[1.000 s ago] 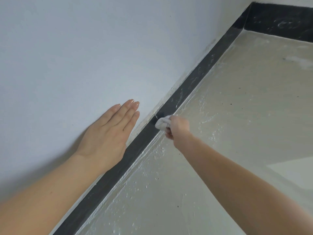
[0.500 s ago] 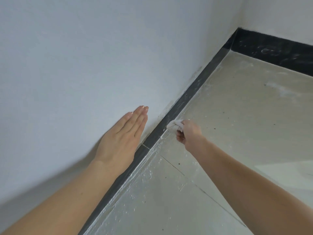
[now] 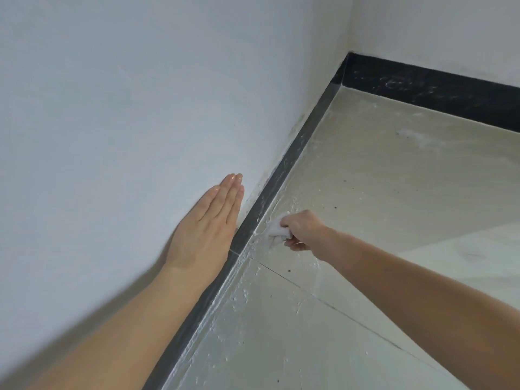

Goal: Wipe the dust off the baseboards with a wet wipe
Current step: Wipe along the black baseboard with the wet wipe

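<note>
Baseboards of flat black strip material run along the foot of two white walls: the long black baseboard (image 3: 284, 175) climbs diagonally from the bottom centre of the frame to the room corner in the upper right, and a second black baseboard (image 3: 439, 94) runs from that corner to the right edge. Both carry pale dusty smears, with the thickest marks on the far strip.

Just right of frame centre, the right hand (image 3: 302, 230) is curled into a fist around a crumpled white wet wipe (image 3: 277, 228), its fingers closed on the wad. The wipe pokes out toward the long baseboard and sits at the seam where that strip meets the glossy beige tiled floor (image 3: 394, 192); whether it touches the black face or only the floor edge cannot be told. The bare right forearm stretches in from the lower right corner.

To the left of the strip, the left hand (image 3: 208, 223) lies flat on the smooth white wall (image 3: 140, 108), palm against the paint, fingers straight and together, holding nothing. Its lower edge is just beside the top of the long baseboard, and its forearm enters from the lower left.

White splatters and small dark specks dot the floor beside the strip, and a thin dark grout line crosses the tiles below the right wrist.
</note>
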Available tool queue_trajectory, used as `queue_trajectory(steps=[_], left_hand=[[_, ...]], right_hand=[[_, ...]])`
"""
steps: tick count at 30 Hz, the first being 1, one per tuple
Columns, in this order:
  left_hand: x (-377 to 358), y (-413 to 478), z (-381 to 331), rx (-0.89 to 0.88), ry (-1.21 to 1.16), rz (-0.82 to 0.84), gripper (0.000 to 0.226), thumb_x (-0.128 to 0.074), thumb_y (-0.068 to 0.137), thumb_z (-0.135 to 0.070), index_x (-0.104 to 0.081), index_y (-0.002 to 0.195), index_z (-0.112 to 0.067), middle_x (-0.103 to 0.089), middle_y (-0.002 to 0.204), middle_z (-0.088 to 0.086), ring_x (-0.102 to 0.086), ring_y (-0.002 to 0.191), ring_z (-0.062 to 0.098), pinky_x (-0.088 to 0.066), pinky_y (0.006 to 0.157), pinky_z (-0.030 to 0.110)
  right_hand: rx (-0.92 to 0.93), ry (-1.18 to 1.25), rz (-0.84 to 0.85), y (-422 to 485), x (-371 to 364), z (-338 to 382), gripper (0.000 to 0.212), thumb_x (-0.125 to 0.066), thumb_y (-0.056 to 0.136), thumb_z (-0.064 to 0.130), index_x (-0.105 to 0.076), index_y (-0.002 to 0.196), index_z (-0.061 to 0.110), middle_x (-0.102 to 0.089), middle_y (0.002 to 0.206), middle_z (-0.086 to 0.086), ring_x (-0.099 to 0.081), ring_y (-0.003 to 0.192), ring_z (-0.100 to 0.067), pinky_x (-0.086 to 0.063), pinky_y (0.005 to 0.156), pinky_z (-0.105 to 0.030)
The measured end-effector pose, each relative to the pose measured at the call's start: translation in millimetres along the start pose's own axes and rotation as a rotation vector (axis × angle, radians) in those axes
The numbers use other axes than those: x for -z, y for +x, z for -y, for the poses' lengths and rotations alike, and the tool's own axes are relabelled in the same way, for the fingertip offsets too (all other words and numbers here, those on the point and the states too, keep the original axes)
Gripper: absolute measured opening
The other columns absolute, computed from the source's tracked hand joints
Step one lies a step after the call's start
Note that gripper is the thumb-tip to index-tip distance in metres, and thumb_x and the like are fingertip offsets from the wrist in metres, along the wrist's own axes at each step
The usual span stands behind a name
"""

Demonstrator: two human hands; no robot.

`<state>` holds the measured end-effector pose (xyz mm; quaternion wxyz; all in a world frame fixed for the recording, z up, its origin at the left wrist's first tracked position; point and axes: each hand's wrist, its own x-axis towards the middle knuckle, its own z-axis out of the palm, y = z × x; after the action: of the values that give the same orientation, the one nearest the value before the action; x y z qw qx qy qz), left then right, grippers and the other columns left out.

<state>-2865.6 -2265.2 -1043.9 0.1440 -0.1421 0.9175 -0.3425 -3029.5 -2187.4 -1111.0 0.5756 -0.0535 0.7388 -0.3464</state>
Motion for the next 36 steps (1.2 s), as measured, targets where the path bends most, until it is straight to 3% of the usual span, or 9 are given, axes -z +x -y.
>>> queue_trajectory(steps=[9,11,14,16,18,21,26,31,36], left_hand=[[1.7,1.3,-0.5,-0.022,-0.071,-0.024,0.073,-0.021,0.097,-0.030,0.025,0.138,0.010,0.032,0.146,0.025,0.023,0.140,0.035,0.033,0.098,0.047],[-0.9,0.9,3.1,-0.023,-0.183,-0.057,0.079,-0.041,0.092,-0.027,0.005,0.144,0.011,0.012,0.153,0.024,0.004,0.145,0.034,0.025,0.107,0.042],[9.8,10.0,8.8,-0.011,-0.238,0.012,0.082,-0.071,0.064,-0.015,-0.040,0.137,0.008,-0.033,0.148,0.022,-0.033,0.138,0.033,0.002,0.116,0.037],[22.1,26.6,14.0,0.015,-0.199,-0.029,0.085,-0.063,0.074,-0.019,-0.022,0.143,0.007,-0.016,0.154,0.022,-0.019,0.143,0.032,0.011,0.114,0.037],[29.4,52.0,15.9,0.045,-0.200,-0.051,0.073,-0.029,0.089,-0.020,0.015,0.140,0.007,0.022,0.151,0.020,0.012,0.144,0.031,0.029,0.105,0.041],[39.2,88.1,16.7,0.087,-0.077,-0.017,0.066,0.005,0.080,-0.017,0.026,0.138,0.007,0.032,0.147,0.021,0.026,0.140,0.031,0.032,0.102,0.046],[32.7,110.0,15.8,0.170,-0.028,-0.083,0.071,-0.013,0.083,-0.019,0.008,0.148,0.002,0.018,0.155,0.016,0.016,0.144,0.026,0.019,0.115,0.039],[34.4,115.6,11.1,0.207,0.054,-0.001,0.071,-0.019,0.089,-0.023,0.013,0.146,0.005,0.021,0.154,0.019,0.020,0.143,0.029,0.018,0.115,0.040],[37.1,108.3,4.4,0.241,0.024,-0.032,0.070,-0.019,0.086,-0.022,-0.002,0.150,0.001,0.006,0.158,0.014,0.007,0.146,0.023,0.010,0.118,0.036]], right_hand=[[0.178,-0.275,-0.132,-47.2,47.8,76.7,0.023,-0.048,0.090,0.007,-0.046,0.067,0.009,-0.052,0.067,-0.007,-0.050,0.054,-0.018,-0.045,0.050,-0.025],[0.221,-0.507,-0.084,-64.9,55.5,95.5,0.017,-0.051,0.087,0.008,-0.050,0.070,0.007,-0.054,0.067,-0.009,-0.050,0.055,-0.022,-0.043,0.045,-0.022],[0.186,-0.872,-0.072,-86.1,66.5,117.8,0.008,-0.060,0.076,0.024,-0.053,0.076,0.021,-0.046,0.065,0.000,-0.042,0.053,-0.015,-0.033,0.049,-0.015],[0.242,-0.992,-0.083,-84.1,81.6,125.3,0.012,-0.061,0.077,0.031,-0.055,0.077,0.021,-0.045,0.061,0.004,-0.042,0.048,-0.012,-0.034,0.051,-0.014],[0.315,-1.067,-0.087,-75.7,100.4,126.4,0.017,-0.059,0.083,0.030,-0.057,0.080,0.014,-0.048,0.059,0.003,-0.045,0.046,-0.011,-0.040,0.056,-0.016],[0.357,-0.943,-0.103,-45.8,122.4,121.8,0.014,-0.049,0.092,0.014,-0.052,0.082,0.005,-0.049,0.061,-0.004,-0.047,0.050,-0.016,-0.043,0.054,-0.022],[0.461,-1.077,0.007,12.1,131.9,103.3,0.005,-0.048,0.094,0.010,-0.050,0.090,0.014,-0.055,0.078,0.000,-0.050,0.073,-0.014,-0.030,0.051,-0.013],[0.132,-0.432,0.162,57.2,95.1,55.6,0.021,-0.046,0.092,0.012,-0.062,0.103,0.002,-0.054,0.067,-0.005,-0.051,0.055,-0.017,-0.045,0.055,-0.024],[-0.050,-0.267,0.405,52.2,58.6,32.1,0.016,-0.041,0.093,0.006,-0.056,0.089,0.006,-0.056,0.077,-0.016,-0.051,0.055,-0.020,-0.048,0.061,-0.028]])
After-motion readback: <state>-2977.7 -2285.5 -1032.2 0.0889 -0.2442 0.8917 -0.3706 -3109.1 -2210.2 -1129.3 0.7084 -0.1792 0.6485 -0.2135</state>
